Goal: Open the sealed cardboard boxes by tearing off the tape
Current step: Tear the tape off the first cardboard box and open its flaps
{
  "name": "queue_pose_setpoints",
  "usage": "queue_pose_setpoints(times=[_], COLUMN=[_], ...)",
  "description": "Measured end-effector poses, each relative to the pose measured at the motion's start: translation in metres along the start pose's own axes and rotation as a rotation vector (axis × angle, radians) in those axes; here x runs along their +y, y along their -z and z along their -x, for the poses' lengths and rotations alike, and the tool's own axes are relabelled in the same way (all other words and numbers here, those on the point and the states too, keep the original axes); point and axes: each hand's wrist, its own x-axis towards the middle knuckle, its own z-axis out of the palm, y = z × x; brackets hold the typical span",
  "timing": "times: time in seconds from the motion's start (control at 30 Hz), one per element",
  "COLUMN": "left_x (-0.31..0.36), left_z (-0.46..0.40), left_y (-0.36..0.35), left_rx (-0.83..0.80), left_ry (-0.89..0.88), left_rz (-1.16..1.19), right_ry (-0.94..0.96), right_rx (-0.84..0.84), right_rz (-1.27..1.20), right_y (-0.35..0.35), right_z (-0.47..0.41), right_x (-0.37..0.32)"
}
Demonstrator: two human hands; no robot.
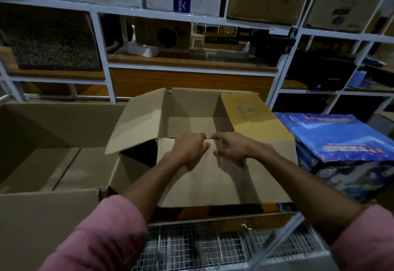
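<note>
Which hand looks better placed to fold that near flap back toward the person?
Probably the left hand: it lies over the near flap around its middle, while the right hand sits toward the far edge, seemingly pinching something thin. Close call.

Dim light falls on white metal shelving (102,57) across the upper frame, with wire mesh (213,247) at the bottom.

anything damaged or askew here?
Minor only. The blue printed box on the right sits tilted, its top sloping toward the open cardboard box. That box's flap corners look slightly frayed. Both hands, left hand and right hand, meet at the near flap's edge; the grip is blurred.
</note>
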Motion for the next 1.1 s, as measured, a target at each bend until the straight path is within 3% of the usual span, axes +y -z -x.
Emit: queue_pose_setpoints(times=[0.13,0.27,0.43,0.53,0.67,0.8,0.9,1.0,1.1], left_x=[-0.006,-0.010,-0.010,-0.001,0.017,0.056,0.079,0.078,0.075], left_z=[0.003,0.001,0.001,-0.001,-0.014,-0.035,-0.046,-0.049,-0.051], left_y=[-0.011,-0.016,-0.014,-0.006,-0.007,-0.018,-0.033,-0.051,-0.056], left_rx=[0.162,0.226,0.190,0.125,0.162,0.222,0.233,0.287,0.337], left_ry=[-0.031,-0.052,0.016,0.118,0.177,-0.090,-0.166,-0.125,-0.115], left_rz=[-0.017,-0.030,0.032,0.086,-0.044,0.029,-0.014,-0.094,-0.150], right_ry=[-0.050,-0.171,-0.244,-0.269,-0.238,-0.305,-0.369,-0.490,-0.615], right_rx=[0.098,0.008,-0.123,-0.030,0.202,0.373,0.509,0.518,0.431], right_rz=[0.025,-0.001,-0.018,0.047,0.056,-0.084,0.071,0.182,0.077], right_y=[-0.016,-0.007,-0.006,-0.014,-0.012,-0.014,-0.005,0.004,-0.003], right_z=[-0.014,-0.023,-0.045,-0.049,-0.031,-0.024,-0.016,-0.002,0.004], right_x=[0.001,-0.008,-0.002,-0.008,0.008,0.053,0.092,0.132,0.166])
